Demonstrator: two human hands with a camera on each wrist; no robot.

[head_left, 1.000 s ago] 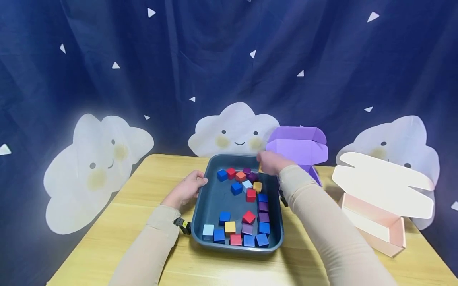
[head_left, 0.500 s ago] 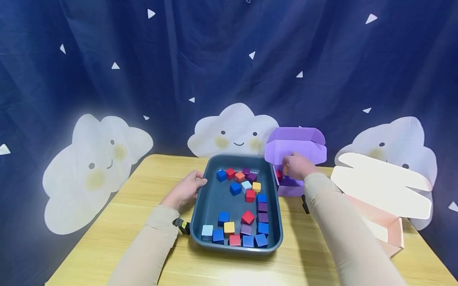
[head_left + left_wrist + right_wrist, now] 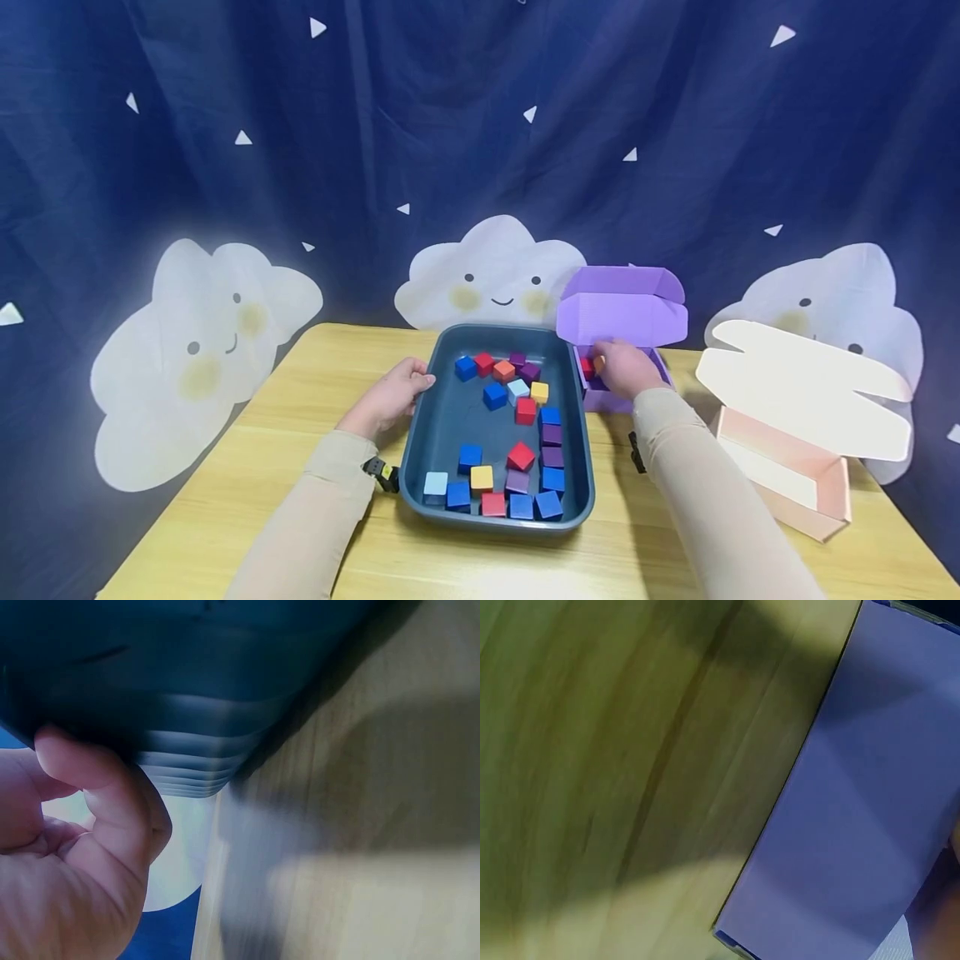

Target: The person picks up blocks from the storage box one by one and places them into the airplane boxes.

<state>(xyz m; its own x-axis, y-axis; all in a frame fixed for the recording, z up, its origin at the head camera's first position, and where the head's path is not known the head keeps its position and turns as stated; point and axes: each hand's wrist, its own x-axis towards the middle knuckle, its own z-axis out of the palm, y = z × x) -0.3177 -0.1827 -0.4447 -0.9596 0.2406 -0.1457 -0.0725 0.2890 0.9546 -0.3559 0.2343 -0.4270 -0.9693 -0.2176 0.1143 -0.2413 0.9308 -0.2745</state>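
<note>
Now lowers an orange cube [image 3: 598, 364], pinched in the fingers of the right hand [image 3: 628, 368], into the purple box [image 3: 609, 402], apparently nearly completing its transfer from the grey tray [image 3: 465, 423], gripped by the left hand [image 3: 390, 400].

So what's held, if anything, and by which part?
The left hand grips the tray by its left rim; right hand is at an orange block, grip unclear.

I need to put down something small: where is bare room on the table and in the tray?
Bare table lies left of the left sleeve, and before the tray between both sleeves. In the tray, the left middle is free, between far and near cubes. Crowded: the tray's near right corner, and the purple box, where the right hand is.
</note>
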